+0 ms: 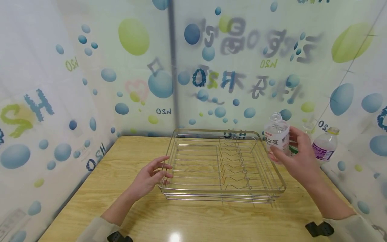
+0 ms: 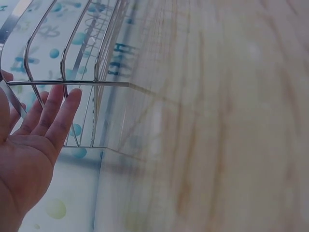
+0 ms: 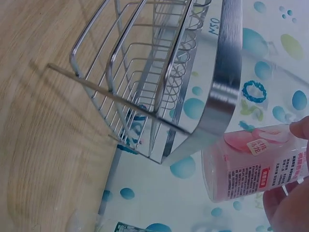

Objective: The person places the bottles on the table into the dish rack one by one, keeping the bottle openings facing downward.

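Observation:
A wire dish rack (image 1: 196, 191) of silvery metal stands on the wooden table. At its left side my left hand (image 1: 148, 178) rests with loosely extended fingers against the wires. The left wrist view shows those fingers (image 2: 53, 111) nearly straight at the rack's bars (image 2: 65, 63). My right hand (image 1: 302, 161) grips a clear plastic bottle (image 1: 276, 136) with a white label, upright above the rack's right rim. In the right wrist view the bottle (image 3: 256, 164) shows pink print and small text beside the rack's flat metal rim (image 3: 224, 72); much of that hand is out of frame.
Beyond my right hand stands a bottle with a purple label (image 1: 323, 150) and a yellowish cap. Another clear bottle (image 1: 307, 127) with a green label is partly hidden by the hand. The wooden table (image 1: 181, 218) is bordered by a printed curtain (image 1: 193, 107) at back and sides.

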